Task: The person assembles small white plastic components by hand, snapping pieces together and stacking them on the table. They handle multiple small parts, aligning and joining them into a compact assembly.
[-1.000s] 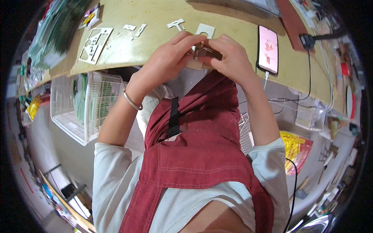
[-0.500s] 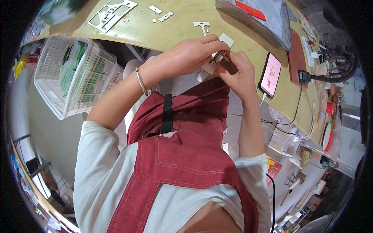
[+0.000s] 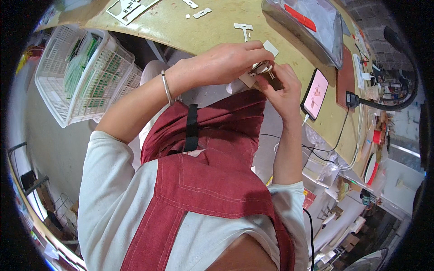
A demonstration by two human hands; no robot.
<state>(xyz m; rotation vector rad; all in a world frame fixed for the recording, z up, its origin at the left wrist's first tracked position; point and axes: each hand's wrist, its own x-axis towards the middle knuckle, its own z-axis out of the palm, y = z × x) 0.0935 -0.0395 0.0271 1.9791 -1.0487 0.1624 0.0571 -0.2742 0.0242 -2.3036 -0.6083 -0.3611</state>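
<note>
Over the table's front edge, my two hands meet around a small wooden model (image 3: 260, 68) made of thin cut pieces, pale and brown. My left hand (image 3: 233, 61) reaches across from the left, its fingers curled down on top of the model. From the right, my right hand (image 3: 284, 88) grips the model's lower side between thumb and fingers. Much of it is hidden by my fingers, so its full shape cannot be made out. Just beyond lies a pale flat piece (image 3: 270, 49), and farther off a T-shaped wooden piece (image 3: 244, 30).
A cut-out wooden sheet (image 3: 131, 10) and small loose pieces (image 3: 202, 12) lie on the yellowish table (image 3: 190, 34). To the right are a lit phone (image 3: 315, 94) with a cable and a grey tray (image 3: 312, 36). A white basket (image 3: 83, 74) stands at the left.
The view has shifted slightly, so the table items appear moved. My right hand has tilted the model: less of its brown side and more of its pale edge shows. Both hands keep hold.
</note>
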